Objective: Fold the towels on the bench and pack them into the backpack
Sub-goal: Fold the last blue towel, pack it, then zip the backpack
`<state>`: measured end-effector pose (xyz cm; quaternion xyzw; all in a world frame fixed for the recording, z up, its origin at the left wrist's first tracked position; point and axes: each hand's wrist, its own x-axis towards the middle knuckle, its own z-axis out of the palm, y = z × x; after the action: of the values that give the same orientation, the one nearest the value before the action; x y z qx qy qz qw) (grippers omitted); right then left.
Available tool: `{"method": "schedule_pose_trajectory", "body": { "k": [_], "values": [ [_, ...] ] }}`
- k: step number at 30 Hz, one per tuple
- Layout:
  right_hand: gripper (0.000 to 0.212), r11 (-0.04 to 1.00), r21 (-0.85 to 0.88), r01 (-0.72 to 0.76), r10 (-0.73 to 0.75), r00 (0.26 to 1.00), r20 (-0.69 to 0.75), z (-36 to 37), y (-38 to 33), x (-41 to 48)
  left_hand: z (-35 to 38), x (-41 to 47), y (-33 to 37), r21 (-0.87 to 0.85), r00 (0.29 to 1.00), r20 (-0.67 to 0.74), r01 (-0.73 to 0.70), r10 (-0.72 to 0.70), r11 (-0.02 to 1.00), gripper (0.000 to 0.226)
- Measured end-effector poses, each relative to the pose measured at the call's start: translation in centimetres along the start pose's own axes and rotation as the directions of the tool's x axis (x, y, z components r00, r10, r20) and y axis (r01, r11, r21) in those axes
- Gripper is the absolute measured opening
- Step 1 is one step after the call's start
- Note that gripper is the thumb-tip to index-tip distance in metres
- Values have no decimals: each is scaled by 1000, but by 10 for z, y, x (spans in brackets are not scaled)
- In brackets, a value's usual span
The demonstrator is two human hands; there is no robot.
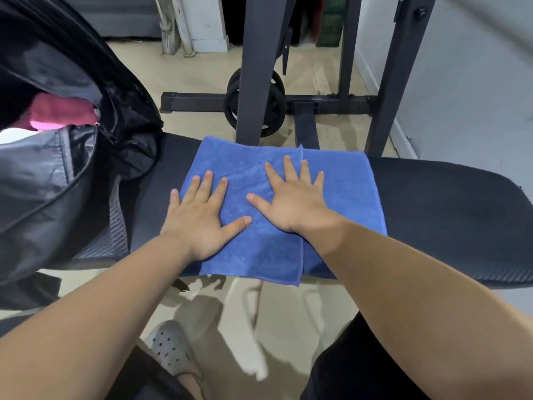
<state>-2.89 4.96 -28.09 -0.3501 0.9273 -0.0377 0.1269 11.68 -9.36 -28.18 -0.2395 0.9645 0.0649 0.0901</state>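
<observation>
A blue towel (259, 249) lies across the black padded bench (447, 215), with one layer folded over from the left so its edge runs down the middle. My left hand (202, 220) presses flat on the towel's left part, fingers spread. My right hand (291, 200) lies flat on the middle of the towel, fingers spread too. Neither hand grips anything. The black backpack (57, 174) stands open on the bench's left end, and a pink towel (57, 111) shows inside its opening.
Behind the bench rise the dark uprights of a weight rack (256, 67), with a weight plate (253, 102) leaning at its base. A white wall (476, 82) runs along the right. My foot in a grey perforated sandal (170, 347) is on the tiled floor below the bench.
</observation>
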Motion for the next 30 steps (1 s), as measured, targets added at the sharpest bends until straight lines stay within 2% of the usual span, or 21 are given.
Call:
{"method": "schedule_pose_trajectory", "body": {
  "k": [4, 7, 10, 12, 15, 16, 17, 19, 21, 24, 27, 30],
  "values": [
    [82, 997, 52, 55, -54, 998, -19, -1, -9, 1, -4, -4, -24, -30, 998, 10, 58, -58, 998, 109],
    [80, 996, 85, -14, 16, 999, -28, -8, 4, 4, -5, -3, -31, -72, 998, 7, 60, -60, 996, 110],
    [81, 996, 30, -89, 89, 996, -3, -13, 30, 4, -7, -2, -27, -96, 997, -30, 62, -65, 993, 105],
    [82, 993, -14, -116, 117, 992, 46, -13, 45, 3, -10, -5, -16, -133, 988, -146, 30, -49, 991, 92],
    [81, 995, -8, -101, 102, 994, 27, -11, 52, 2, -21, -17, 15, -207, 920, -389, -141, 51, 968, 42],
    [80, 996, 22, -86, 86, 996, -3, -13, 50, 2, -23, -22, 27, -232, 902, -420, -209, 96, 950, 31],
    [78, 997, 56, -56, 58, 998, -35, -14, 47, 1, -25, -27, 39, -243, 891, -431, -270, 145, 932, 34],
    [71, 994, 104, 31, -22, 996, -87, -17, 40, -1, -23, -37, 59, -211, 877, -414, -352, 243, 912, 48],
    [66, 988, 121, 92, -80, 992, -101, -17, 34, -2, -18, -43, 71, -177, 902, -337, -342, 270, 923, 52],
    [62, 984, 141, 105, -94, 992, -82, -15, 29, -1, -6, -46, 80, -151, 953, -172, -277, 251, 949, 53],
    [61, 981, 170, 95, -82, 993, -85, -15, 30, 1, 1, -47, 83, -80, 945, -157, -303, 288, 950, 49],
    [62, 977, 190, 98, -81, 992, -94, -15, 31, 4, -1, -49, 82, -91, 941, -148, -319, 304, 943, 38]
  ]
}}
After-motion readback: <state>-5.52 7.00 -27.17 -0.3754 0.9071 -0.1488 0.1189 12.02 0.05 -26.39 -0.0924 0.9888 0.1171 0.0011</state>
